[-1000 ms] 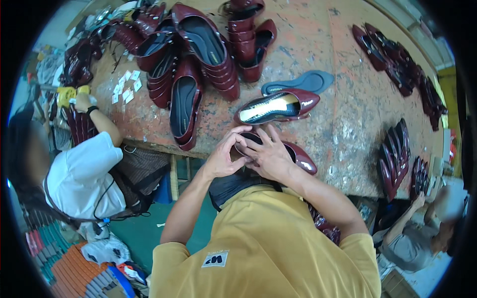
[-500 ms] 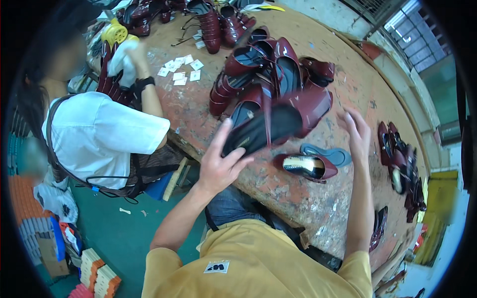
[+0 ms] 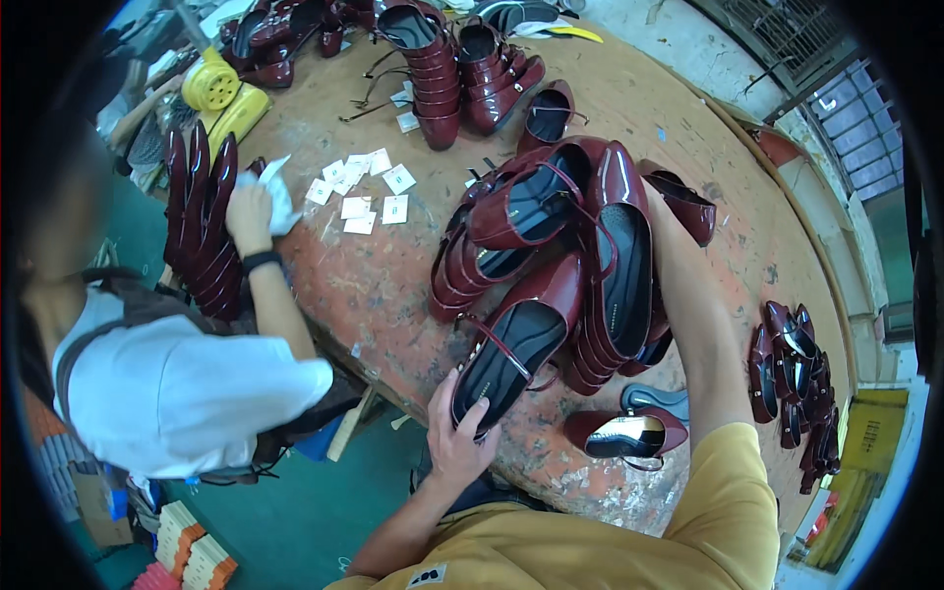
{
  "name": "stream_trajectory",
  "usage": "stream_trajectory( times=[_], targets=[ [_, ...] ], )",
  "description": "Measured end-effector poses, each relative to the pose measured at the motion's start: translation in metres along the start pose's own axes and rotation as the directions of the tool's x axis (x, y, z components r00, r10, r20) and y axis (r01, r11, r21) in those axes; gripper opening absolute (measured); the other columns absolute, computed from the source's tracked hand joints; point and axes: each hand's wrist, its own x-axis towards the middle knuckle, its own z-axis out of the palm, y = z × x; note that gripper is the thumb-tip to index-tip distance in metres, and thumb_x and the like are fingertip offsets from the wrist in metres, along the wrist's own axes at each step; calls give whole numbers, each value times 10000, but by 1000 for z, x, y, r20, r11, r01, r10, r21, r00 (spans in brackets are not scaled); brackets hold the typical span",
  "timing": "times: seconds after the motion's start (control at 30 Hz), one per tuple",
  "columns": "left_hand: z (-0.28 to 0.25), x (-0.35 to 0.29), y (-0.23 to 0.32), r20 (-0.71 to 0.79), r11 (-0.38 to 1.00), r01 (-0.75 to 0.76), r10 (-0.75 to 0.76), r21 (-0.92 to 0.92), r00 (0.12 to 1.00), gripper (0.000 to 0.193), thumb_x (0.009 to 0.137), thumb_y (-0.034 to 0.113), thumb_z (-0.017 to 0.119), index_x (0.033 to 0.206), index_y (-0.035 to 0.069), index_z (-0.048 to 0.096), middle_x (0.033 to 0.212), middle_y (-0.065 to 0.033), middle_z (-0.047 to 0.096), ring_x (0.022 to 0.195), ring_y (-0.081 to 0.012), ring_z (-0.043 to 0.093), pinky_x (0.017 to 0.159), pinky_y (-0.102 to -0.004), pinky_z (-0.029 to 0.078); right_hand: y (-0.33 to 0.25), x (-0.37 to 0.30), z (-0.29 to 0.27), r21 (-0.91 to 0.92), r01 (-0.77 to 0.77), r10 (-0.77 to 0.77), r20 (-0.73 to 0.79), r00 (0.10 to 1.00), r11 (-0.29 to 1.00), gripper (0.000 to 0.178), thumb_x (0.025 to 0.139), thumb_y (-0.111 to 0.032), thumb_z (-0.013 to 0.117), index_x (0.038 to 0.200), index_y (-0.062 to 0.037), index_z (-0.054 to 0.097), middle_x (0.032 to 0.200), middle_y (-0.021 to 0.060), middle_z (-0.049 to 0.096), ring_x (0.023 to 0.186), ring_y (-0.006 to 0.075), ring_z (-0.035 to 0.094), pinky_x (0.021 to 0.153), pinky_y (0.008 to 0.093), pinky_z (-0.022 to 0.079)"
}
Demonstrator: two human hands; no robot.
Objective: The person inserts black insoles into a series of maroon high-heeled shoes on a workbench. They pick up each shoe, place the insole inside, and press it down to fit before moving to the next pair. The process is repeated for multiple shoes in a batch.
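My left hand (image 3: 459,433) is closed around the heel end of a burgundy patent strap shoe (image 3: 551,298), thumb on its black insole. That shoe is tilted, its toe pointing away against the pile of burgundy shoes (image 3: 521,206). My right forearm (image 3: 693,295) reaches forward along the pile's right side. Behind an upright burgundy shoe (image 3: 620,258) my right hand is hidden, so its grip does not show. Near the table's front edge lies a burgundy shoe with a pale inner sole (image 3: 626,436), next to a blue-grey insole (image 3: 657,399).
Several white square cards (image 3: 356,208) are scattered left of the pile. At left, a co-worker's hand (image 3: 249,211) holds a white cloth beside stacked burgundy shoes (image 3: 204,226). A yellow hot-air tool (image 3: 211,86) stands behind them. More shoes (image 3: 792,369) lie at the right.
My left hand has moved nearer, and the held shoe now points away instead of lying sideways. My right hand has gone from the open space at right to behind the pile.
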Motion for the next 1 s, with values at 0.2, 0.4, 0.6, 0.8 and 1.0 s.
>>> stream_trajectory(
  times=[0.2, 0.4, 0.6, 0.8, 1.0],
  targets=[
    [4, 6, 2, -37, 1000, -18, 18, 2, 999, 651, 784, 21, 889, 1325, 130, 544, 1547, -368, 494, 1341, -554, 582, 1095, -593, 529, -16, -18, 13, -93, 148, -154, -56, 987, 985, 340, 997, -238, 787, 1207, 29, 776, 1060, 93, 800, 916, 209, 754, 824, 385, 610],
    [7, 33, -5, -93, 998, -58, 59, 11, 994, 577, 808, 35, 906, 1258, 73, 546, 1549, -346, 519, 1361, -530, 586, 1120, -565, 514, -76, -136, -6, -264, 566, -620, -438, 651, 781, 334, 941, -231, 834, 1161, 16, 792, 1034, 70, 799, 903, 164, 735, 809, 351, 595],
    [2, 39, 11, -124, 992, -7, 23, 124, 992, 678, 858, 111, 903, 1435, 32, 557, 1646, -281, 432, 1538, -483, 410, 1256, -568, 358, 17, -375, -72, -619, 664, -859, -507, 70, 419, 222, 935, -139, 762, 1099, 9, 785, 909, 59, 778, 815, 98, 669, 760, 291, 538],
    [28, 21, 102, 355, 885, -308, 429, -349, 831, 529, 813, 116, 914, 1294, 61, 699, 1590, -243, 550, 1451, -461, 546, 1205, -530, 454, 275, -511, -12, -3, 539, -376, -719, 584, 842, 323, 903, -37, 756, 971, -163, 467, 927, -53, 528, 848, 63, 502, 748, 259, 403],
    [50, 17, 90, 541, 891, -100, 354, -442, 763, 165, 796, -22, 822, 943, 12, 757, 1469, -206, 655, 1336, -421, 639, 1123, -494, 520, 360, -544, 45, 378, 584, -162, -726, 669, 719, 277, 1000, -145, 771, 1081, -156, 506, 849, -15, 601, 647, 64, 486, 588, 242, 365]
  ],
)
